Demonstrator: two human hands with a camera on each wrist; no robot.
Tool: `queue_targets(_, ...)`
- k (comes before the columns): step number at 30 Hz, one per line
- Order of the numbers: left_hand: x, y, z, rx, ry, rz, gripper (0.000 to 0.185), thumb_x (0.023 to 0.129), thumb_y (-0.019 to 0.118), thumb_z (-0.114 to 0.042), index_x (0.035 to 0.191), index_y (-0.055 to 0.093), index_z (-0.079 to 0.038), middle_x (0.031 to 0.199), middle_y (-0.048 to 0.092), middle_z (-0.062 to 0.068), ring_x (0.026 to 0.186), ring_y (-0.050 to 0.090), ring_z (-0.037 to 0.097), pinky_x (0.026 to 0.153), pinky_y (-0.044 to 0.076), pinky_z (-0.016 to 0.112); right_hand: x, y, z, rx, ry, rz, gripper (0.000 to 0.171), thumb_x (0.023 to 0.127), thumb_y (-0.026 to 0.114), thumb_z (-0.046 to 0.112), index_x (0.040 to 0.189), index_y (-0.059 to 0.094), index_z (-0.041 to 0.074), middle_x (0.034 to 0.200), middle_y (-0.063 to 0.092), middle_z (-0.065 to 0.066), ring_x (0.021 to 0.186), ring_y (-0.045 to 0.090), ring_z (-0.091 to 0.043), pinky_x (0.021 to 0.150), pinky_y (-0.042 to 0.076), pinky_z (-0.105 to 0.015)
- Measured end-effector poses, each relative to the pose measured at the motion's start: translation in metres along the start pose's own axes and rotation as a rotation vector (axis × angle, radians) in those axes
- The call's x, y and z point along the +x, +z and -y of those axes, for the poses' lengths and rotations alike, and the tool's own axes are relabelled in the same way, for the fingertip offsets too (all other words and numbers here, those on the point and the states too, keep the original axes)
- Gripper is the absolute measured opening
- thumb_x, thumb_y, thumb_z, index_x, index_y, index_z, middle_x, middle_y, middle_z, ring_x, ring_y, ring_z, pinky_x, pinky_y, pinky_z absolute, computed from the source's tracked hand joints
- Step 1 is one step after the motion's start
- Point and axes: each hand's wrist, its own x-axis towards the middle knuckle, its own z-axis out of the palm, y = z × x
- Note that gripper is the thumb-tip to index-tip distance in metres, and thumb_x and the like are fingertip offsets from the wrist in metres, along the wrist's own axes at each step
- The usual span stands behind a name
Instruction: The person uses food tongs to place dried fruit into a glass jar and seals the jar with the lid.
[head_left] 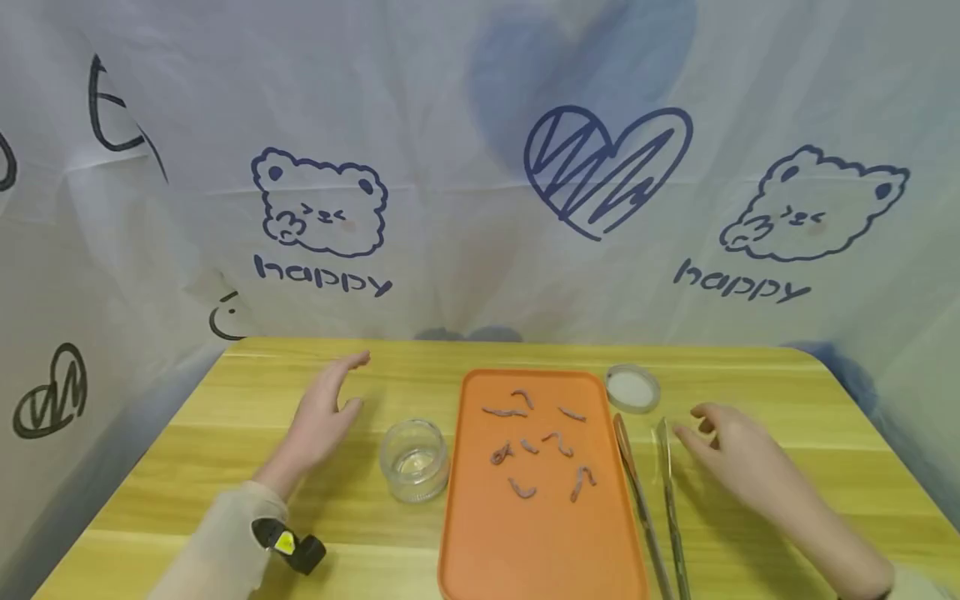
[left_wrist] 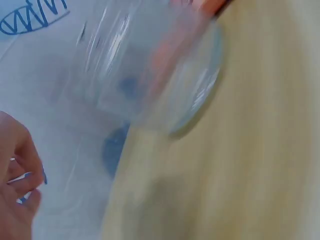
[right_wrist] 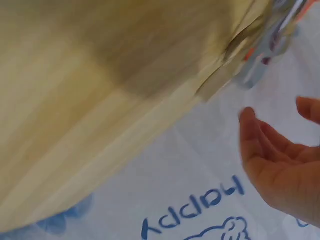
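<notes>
An orange tray lies on the table with several small greyish-brown, worm-like strips spread over its upper half. My left hand hovers to the left of a glass jar, holding nothing. That jar is uncovered and stands against the tray's left side. To the tray's right, two long metal arms, apparently large tweezers, run towards the bottom edge and draw closer together there; their join is out of view. My right hand is just right of them, loosely bent and holding nothing, with thumb and fingers apart.
A round clear lid lies by the tray's upper right corner. The yellow wood-grain table ends at a hanging printed cloth behind and at the sides. A black band with a small device is on the left wrist.
</notes>
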Motion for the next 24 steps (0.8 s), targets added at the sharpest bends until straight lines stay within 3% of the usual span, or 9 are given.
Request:
queue_targets(3, -0.019, 0.004, -0.003, -0.153, -0.01, 0.073, 0.068, 0.079, 0.048, 0.017, 0.143, 0.036, -0.001, 0.141, 0.044, 0.016, 0.13, 0.037, 0.035, 0.112, 0.029, 0.047, -0.014, 0.005, 0.005, 0.028, 0.03, 0.071, 0.055, 0.095, 0.058, 0.04, 0.117, 0.057, -0.01, 0.084, 0.065, -0.006, 0.074, 0.061, -0.018, 0.062, 0.056, -0.038)
queue_targets(5, -0.03, 0.006, -0.003, -0.233, 0.023, 0.12, 0.073, 0.076, 0.047, 0.019, 0.145, 0.033, 0.0, 0.143, 0.042, 0.017, 0.131, 0.036, 0.035, 0.114, 0.028, 0.034, -0.022, 0.01, 0.007, 0.032, 0.04, 0.099, 0.055, 0.093, 0.06, 0.04, 0.115, 0.058, -0.01, 0.079, 0.062, 0.0, 0.071, 0.059, -0.014, 0.06, 0.054, -0.034)
queue_targets(8, -0.045, 0.009, -0.001, -0.381, 0.105, 0.176, 0.072, 0.08, 0.047, 0.016, 0.147, 0.026, 0.002, 0.145, 0.036, 0.023, 0.134, 0.032, 0.035, 0.112, 0.023, 0.018, -0.032, 0.018, 0.01, 0.057, 0.057, 0.123, 0.059, 0.09, 0.063, 0.042, 0.115, 0.058, -0.012, 0.075, 0.06, 0.004, 0.069, 0.057, -0.01, 0.06, 0.053, -0.029)
queue_targets(10, -0.052, 0.011, 0.0, -0.493, 0.159, 0.209, 0.07, 0.082, 0.046, 0.013, 0.147, 0.022, 0.005, 0.146, 0.031, 0.029, 0.136, 0.031, 0.03, 0.111, 0.02, 0.014, -0.037, 0.023, 0.012, 0.081, 0.072, 0.134, 0.062, 0.089, 0.065, 0.044, 0.116, 0.057, -0.012, 0.075, 0.059, 0.005, 0.07, 0.057, -0.009, 0.061, 0.053, -0.027)
queue_targets(13, -0.058, 0.014, -0.001, -0.612, 0.182, 0.248, 0.072, 0.083, 0.047, 0.01, 0.148, 0.016, 0.006, 0.147, 0.024, 0.034, 0.139, 0.027, 0.019, 0.112, 0.018, 0.015, -0.041, 0.029, 0.014, 0.124, 0.105, 0.157, 0.068, 0.086, 0.067, 0.046, 0.118, 0.055, -0.012, 0.075, 0.058, 0.005, 0.072, 0.057, -0.009, 0.063, 0.053, -0.026)
queue_targets(15, -0.061, 0.018, -0.003, -0.644, 0.164, 0.272, 0.074, 0.084, 0.048, 0.008, 0.149, 0.013, 0.005, 0.149, 0.018, 0.034, 0.14, 0.021, 0.018, 0.112, 0.015, 0.013, -0.042, 0.032, 0.015, 0.142, 0.131, 0.171, 0.071, 0.083, 0.069, 0.048, 0.119, 0.054, -0.012, 0.076, 0.058, 0.004, 0.072, 0.057, -0.009, 0.062, 0.053, -0.025)
queue_targets(19, -0.066, 0.028, -0.006, -0.619, 0.086, 0.287, 0.079, 0.087, 0.057, 0.002, 0.15, 0.01, 0.001, 0.152, 0.014, 0.03, 0.141, 0.012, 0.035, 0.112, 0.012, 0.014, -0.045, 0.038, 0.019, 0.156, 0.17, 0.215, 0.081, 0.078, 0.072, 0.053, 0.122, 0.05, -0.012, 0.075, 0.057, 0.003, 0.068, 0.055, -0.01, 0.056, 0.05, -0.024)
queue_targets(21, -0.068, 0.034, -0.007, -0.597, 0.026, 0.279, 0.085, 0.087, 0.065, -0.003, 0.151, 0.01, -0.002, 0.153, 0.014, 0.026, 0.141, 0.01, 0.041, 0.114, 0.012, 0.021, -0.046, 0.042, 0.02, 0.167, 0.178, 0.234, 0.085, 0.077, 0.074, 0.053, 0.123, 0.047, -0.013, 0.074, 0.056, 0.001, 0.065, 0.053, -0.012, 0.053, 0.047, -0.025)
queue_targets(24, -0.071, 0.042, -0.007, -0.551, -0.061, 0.238, 0.098, 0.079, 0.078, -0.011, 0.152, 0.013, -0.005, 0.154, 0.019, 0.021, 0.141, 0.013, 0.038, 0.114, 0.012, 0.034, -0.048, 0.047, 0.021, 0.197, 0.185, 0.249, 0.087, 0.074, 0.078, 0.048, 0.125, 0.044, -0.014, 0.072, 0.053, -0.001, 0.06, 0.049, -0.015, 0.049, 0.043, -0.026)
